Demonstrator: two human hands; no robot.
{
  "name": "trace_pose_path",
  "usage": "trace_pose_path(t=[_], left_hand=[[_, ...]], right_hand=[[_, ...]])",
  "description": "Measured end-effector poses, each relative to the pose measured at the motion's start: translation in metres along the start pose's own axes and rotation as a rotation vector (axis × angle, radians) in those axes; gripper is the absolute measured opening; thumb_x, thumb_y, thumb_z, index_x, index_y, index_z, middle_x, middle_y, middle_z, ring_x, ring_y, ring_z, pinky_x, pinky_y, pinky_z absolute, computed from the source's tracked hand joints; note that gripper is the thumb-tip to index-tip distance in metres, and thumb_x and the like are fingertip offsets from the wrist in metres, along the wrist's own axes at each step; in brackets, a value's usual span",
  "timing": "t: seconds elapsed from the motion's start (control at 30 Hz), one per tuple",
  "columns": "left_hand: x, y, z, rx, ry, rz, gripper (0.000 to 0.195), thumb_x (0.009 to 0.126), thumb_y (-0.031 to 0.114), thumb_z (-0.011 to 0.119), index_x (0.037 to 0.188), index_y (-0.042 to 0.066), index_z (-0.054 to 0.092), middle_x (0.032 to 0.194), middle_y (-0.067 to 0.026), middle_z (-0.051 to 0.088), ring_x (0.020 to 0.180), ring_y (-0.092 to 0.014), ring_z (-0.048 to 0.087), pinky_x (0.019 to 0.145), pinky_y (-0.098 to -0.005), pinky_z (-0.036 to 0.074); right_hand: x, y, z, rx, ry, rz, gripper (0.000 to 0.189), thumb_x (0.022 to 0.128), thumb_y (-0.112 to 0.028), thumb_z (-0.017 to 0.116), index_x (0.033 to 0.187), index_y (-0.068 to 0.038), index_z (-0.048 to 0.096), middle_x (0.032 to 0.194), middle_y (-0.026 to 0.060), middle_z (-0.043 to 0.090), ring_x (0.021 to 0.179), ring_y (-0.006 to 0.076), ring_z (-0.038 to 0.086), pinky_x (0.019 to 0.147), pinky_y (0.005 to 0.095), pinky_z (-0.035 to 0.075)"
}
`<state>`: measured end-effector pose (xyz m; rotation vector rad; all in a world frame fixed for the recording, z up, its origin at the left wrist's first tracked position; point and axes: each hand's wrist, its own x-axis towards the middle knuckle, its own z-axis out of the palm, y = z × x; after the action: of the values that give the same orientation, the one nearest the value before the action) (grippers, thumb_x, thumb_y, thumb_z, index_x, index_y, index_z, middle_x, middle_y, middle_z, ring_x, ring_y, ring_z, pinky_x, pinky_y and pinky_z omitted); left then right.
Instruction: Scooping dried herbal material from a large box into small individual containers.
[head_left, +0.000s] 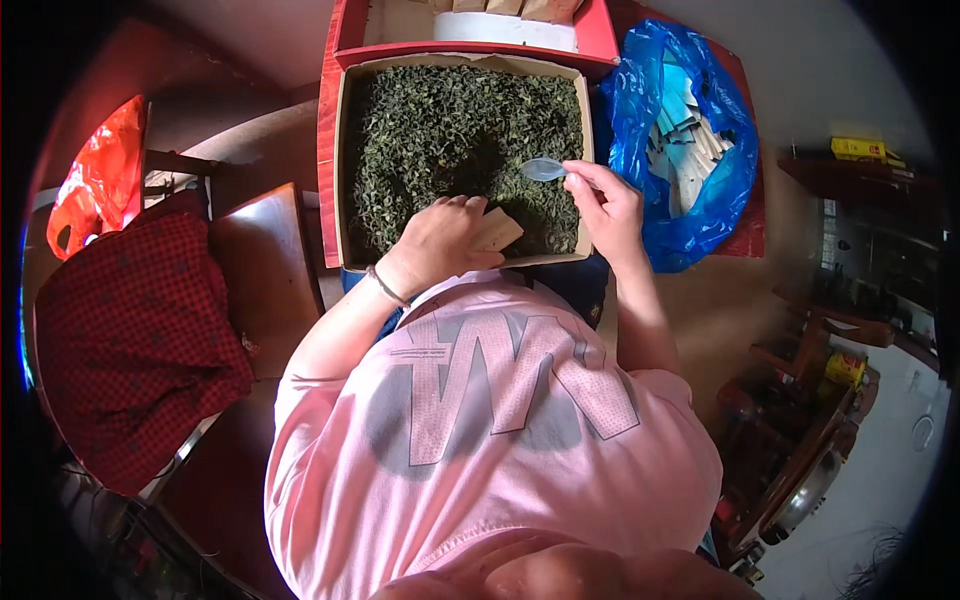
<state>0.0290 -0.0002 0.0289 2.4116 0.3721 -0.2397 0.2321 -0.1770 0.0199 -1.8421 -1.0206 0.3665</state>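
Observation:
A shallow cardboard box (342, 150) full of dried green leaves (420, 112), which look like tea, sits before me. My left hand (442, 236) grips a small brown paper packet (497, 231) low over the near side of the leaves. Between the thumb and fingers of my right hand (609, 206) is a clear plastic spoon (543, 169), held above the right part of the box. The spoon's bowl points left, and I cannot tell whether anything lies in it. A darker hollow shows in the leaves near the middle.
Behind the leaves stands a red box (480, 51) with several brown paper packets (504, 6) along its far side. A blue plastic bag (626, 142) with paper pieces (694, 142) stands at the right. To the left are a wooden chair (259, 277) and a red checked cloth (135, 345).

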Motion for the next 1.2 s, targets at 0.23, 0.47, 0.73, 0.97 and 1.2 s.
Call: trace_pose_path(t=[0.23, 0.47, 0.73, 0.97, 1.2], left_hand=[[0.005, -0.007, 0.002, -0.1, 0.28, 0.141, 0.058, 0.081, 0.024, 0.076, 0.13, -0.001, 0.061, 0.112, -0.0217, 0.069, 0.108, -0.039, 0.064, 0.096, -0.0461, 0.053], [-0.005, -0.01, -0.013, -0.281, 0.577, 0.17, 0.066, 0.074, 0.008, 0.083, 0.136, 0.002, 0.06, 0.118, -0.0145, 0.064, 0.107, -0.034, 0.059, 0.098, -0.0408, 0.049], [-0.005, -0.006, 0.001, -0.184, 0.758, 0.189, 0.071, 0.071, 0.004, 0.082, 0.139, 0.007, 0.059, 0.124, -0.0144, 0.063, 0.111, -0.034, 0.059, 0.099, -0.0427, 0.049], [-0.005, -0.006, 0.006, -0.18, 0.799, 0.204, 0.07, 0.071, 0.004, 0.081, 0.138, 0.007, 0.059, 0.125, -0.0152, 0.062, 0.113, -0.035, 0.059, 0.099, -0.043, 0.048], [-0.006, -0.005, 0.01, -0.203, 0.793, 0.233, 0.072, 0.071, 0.003, 0.082, 0.139, 0.006, 0.057, 0.125, -0.0154, 0.061, 0.111, -0.035, 0.057, 0.097, -0.0442, 0.049]], right_hand=[[0.007, -0.027, -0.014, 0.099, 0.12, -0.054, 0.02, 0.102, -0.01, 0.069, 0.119, 0.001, 0.075, 0.099, 0.0056, 0.077, 0.084, 0.0081, 0.071, 0.071, 0.0231, 0.055], [0.003, -0.064, -0.016, 0.198, 0.105, -0.072, 0.021, 0.104, -0.008, 0.066, 0.121, 0.002, 0.073, 0.099, 0.0074, 0.077, 0.086, 0.0078, 0.07, 0.07, 0.0215, 0.053], [0.001, -0.081, -0.007, 0.145, 0.034, -0.175, 0.018, 0.102, -0.007, 0.068, 0.117, 0.001, 0.074, 0.092, 0.0075, 0.076, 0.077, 0.009, 0.07, 0.065, 0.0225, 0.054], [0.002, -0.087, -0.001, -0.029, 0.003, -0.246, 0.014, 0.099, -0.004, 0.069, 0.112, 0.002, 0.074, 0.092, 0.01, 0.076, 0.078, 0.0146, 0.074, 0.068, 0.0251, 0.056], [0.003, -0.079, 0.024, 0.119, -0.14, -0.083, 0.016, 0.103, -0.011, 0.066, 0.111, 0.0, 0.074, 0.086, 0.007, 0.074, 0.073, 0.0093, 0.068, 0.062, 0.0235, 0.053]])
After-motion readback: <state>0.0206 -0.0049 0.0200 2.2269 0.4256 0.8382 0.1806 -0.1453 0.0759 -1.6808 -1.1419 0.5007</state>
